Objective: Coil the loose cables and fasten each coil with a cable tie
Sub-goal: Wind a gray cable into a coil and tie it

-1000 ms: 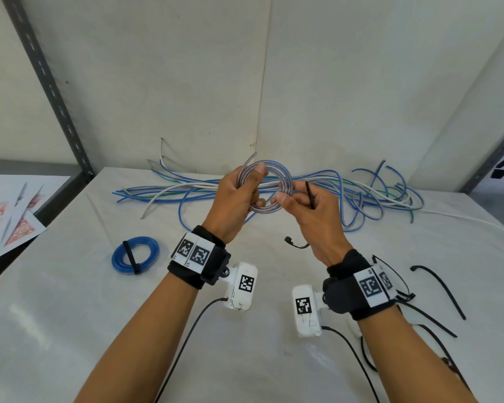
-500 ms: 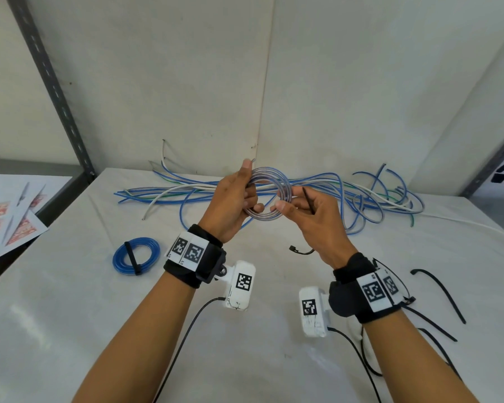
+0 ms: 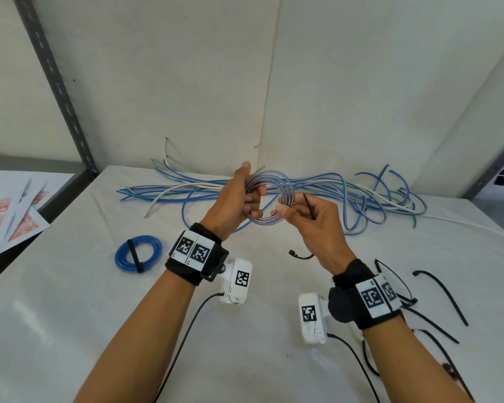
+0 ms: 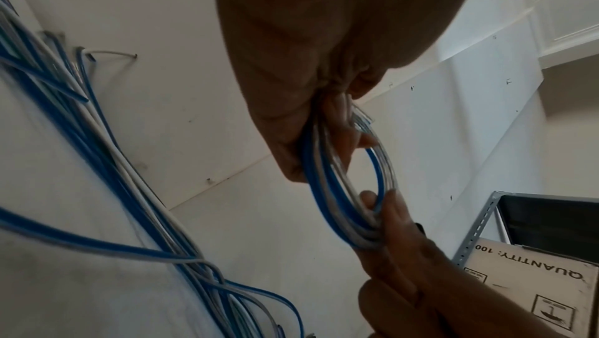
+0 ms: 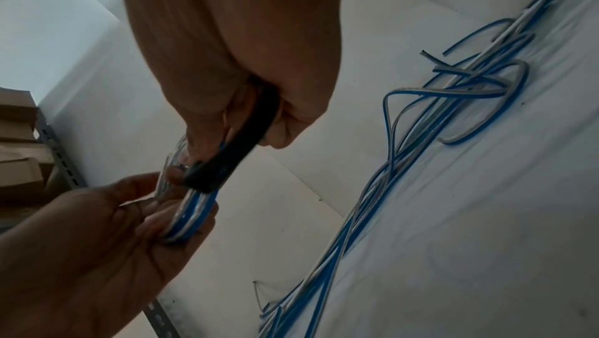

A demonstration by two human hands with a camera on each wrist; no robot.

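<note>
Both forearms reach forward over the white tabletop [image 3: 70, 315], hands raised clear of it and close together. The left hand [image 3: 233, 199] curls around the left side of the cable coil [image 3: 269, 221], thumb upright. The right hand [image 3: 312, 216] pinches the coil's right side, a black cable tie [image 3: 308, 205] gripped in its fingers.

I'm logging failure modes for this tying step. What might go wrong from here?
The coil is held in the air only by the left hand and the right hand, and no tie is around it yet, so its loops may spring apart. The right hand also holds the cable tie, which may slip while being threaded.
</note>
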